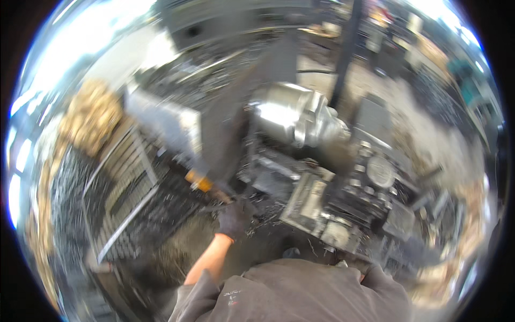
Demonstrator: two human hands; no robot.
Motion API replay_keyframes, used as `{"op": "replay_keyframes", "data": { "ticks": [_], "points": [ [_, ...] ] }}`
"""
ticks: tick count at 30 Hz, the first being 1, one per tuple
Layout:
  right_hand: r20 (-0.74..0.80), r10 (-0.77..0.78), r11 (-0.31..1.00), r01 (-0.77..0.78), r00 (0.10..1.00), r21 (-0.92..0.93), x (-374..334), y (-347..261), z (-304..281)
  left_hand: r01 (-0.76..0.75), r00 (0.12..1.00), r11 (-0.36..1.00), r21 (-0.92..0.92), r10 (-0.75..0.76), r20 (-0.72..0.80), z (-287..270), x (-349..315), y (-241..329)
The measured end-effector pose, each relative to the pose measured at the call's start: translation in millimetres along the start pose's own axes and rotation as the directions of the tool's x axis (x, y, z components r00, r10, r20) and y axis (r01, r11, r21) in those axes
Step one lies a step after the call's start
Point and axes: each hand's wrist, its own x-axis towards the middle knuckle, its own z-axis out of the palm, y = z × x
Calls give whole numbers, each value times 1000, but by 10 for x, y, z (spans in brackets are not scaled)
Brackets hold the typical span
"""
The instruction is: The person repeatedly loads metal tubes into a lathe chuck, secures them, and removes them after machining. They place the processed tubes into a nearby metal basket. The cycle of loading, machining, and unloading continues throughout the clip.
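Observation:
My left hand (235, 219), in a dark glove with an orange cuff, reaches forward beside the front of a lathe. Motion smears its fingers, so whether they grip anything cannot be told. Just beyond it lies a yellow-orange piece (198, 181), with a brownish stretch running from it toward the glove. To the right of the hand sits the lathe's carriage (306, 201), dark and dirty with metal parts. Farther up, a shiny metal cylinder (281, 114) adjoins stepped bright metal parts. My right hand is hidden; only the sleeve (383, 282) on that side shows.
A metal rack with bars (120, 196) stands on the left, with a heap of golden shavings (92, 115) behind it. A dark upright post (347, 53) rises beyond the lathe. Dark scrap-like clutter (434, 94) lies at the far right. Everything is blurred.

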Motion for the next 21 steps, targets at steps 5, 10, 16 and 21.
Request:
{"op": "replay_keyframes", "data": {
  "ticks": [5,10,16,21],
  "points": [
    [-58,-105,952,83,993,-294,738,-705,-1231,895,407,444,-39,-778,479,893,-3582,-2314],
    [56,-402,653,329,914,-682,1201,-2365,-1906,918,-378,-396,-4,-880,288,900,-7249,-2610],
    [503,-684,-132,588,529,-798,929,-5085,-1194,631,-649,-734,-251,-677,348,1106,-8207,-1317],
    [606,-689,-303,602,397,-739,569,-6607,-1337,521,-482,-768,-373,-625,614,1867,-7462,-668]
  ]
}}
